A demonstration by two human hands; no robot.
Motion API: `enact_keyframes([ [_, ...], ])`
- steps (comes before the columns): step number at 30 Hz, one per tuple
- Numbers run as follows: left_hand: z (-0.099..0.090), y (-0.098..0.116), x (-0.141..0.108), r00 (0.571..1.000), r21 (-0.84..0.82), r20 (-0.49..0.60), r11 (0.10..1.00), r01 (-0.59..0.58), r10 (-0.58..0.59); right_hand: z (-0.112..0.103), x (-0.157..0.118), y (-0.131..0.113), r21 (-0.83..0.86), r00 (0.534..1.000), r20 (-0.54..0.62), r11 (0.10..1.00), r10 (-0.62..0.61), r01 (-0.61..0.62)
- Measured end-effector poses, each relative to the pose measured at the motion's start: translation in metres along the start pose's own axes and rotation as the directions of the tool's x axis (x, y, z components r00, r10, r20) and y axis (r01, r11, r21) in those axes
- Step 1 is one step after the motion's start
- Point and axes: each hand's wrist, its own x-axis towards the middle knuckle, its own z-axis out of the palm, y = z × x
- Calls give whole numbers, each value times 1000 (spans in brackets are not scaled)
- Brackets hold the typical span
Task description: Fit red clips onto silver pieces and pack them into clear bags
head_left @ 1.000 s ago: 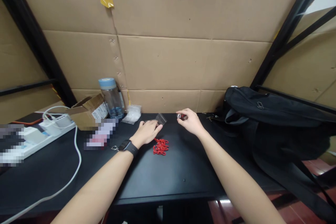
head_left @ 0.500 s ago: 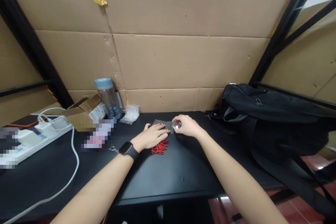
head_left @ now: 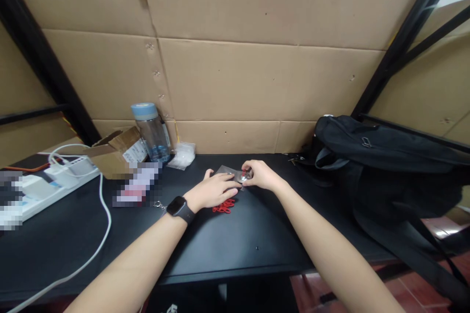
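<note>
The right hand (head_left: 261,176) is pinching a trinket (head_left: 244,177) at the right end of the bag (head_left: 223,170), far on the counter (head_left: 235,249); the left hand (head_left: 213,190) is lying spread over the bag. The trinket is appearing light, hard, slick, rim likely gripping best.

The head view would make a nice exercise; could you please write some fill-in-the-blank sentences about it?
The small shiny object is held in the person's ____ hand.
Near the left hand lies some cord coloured ____.
The bottle has a lid coloured light ____.

Missing words: right; red; blue.
</note>
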Motion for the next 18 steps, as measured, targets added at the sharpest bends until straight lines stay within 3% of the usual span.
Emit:
enact_keyframes([
  [6, 1, -3, -2, 1000, -25, 16, 1000, -7, 7, -4, -3, 6, 186, 994, 98, 982, -45, 26],
  [10, 1, -3, -3, 1000, -29, 17, 999, -16, 16, 5, -1, 4, 290, 995, 90, 957, -44, 16],
  [12, 0, -3, -3, 999, -32, 6, 999, -32, 32, 10, 1, 1, 259, 998, 49, 966, -32, 18],
  [15, -1, -4, -3, 999, -38, 2, 999, -37, 37, 11, 2, -3, 53, 998, -59, 999, -7, 11],
  [18, -1, -5, -3, 999, -47, 1, 998, -32, 32, 8, 1, -3, 11, 1000, -20, 1000, -14, 14],
])
